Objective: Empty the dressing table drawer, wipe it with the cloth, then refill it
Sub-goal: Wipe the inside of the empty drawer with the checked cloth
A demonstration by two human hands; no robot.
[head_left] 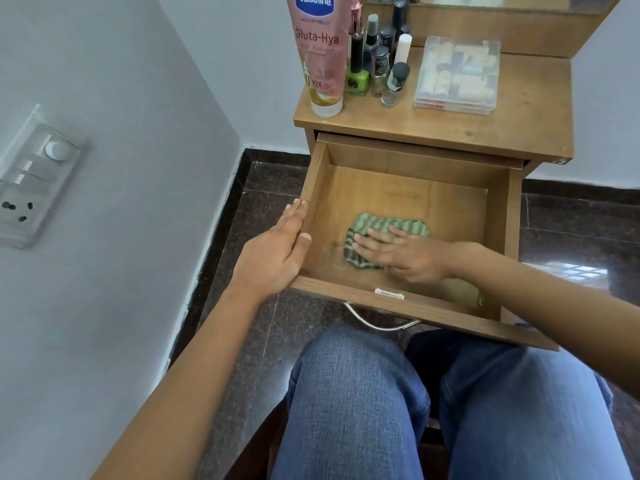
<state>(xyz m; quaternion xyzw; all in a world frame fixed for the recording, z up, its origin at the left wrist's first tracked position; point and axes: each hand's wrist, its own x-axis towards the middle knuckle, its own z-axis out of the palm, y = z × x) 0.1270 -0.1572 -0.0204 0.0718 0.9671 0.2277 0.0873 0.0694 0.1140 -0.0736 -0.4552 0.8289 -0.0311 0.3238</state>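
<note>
The wooden drawer (498,216) of the dressing table is pulled out over my knees, and only a cloth lies inside it. A green striped cloth (384,225) lies on the drawer floor near the front left. My right hand (398,252) presses flat on the cloth with straight fingers and looks slightly blurred. My left hand (277,247) rests against the drawer's left wall from outside, fingers straight along the rim and the thumb hooked over the edge. On the table top stand a pink lotion tube (320,53), several nail polish bottles (377,57) and a clear plastic box (459,74).
A wall with a switch and socket panel (31,181) is close on the left. The floor is dark polished stone (266,188). My knees in blue jeans (356,393) sit under the drawer front, near its metal handle (381,325). A mirror frame rises behind the table top.
</note>
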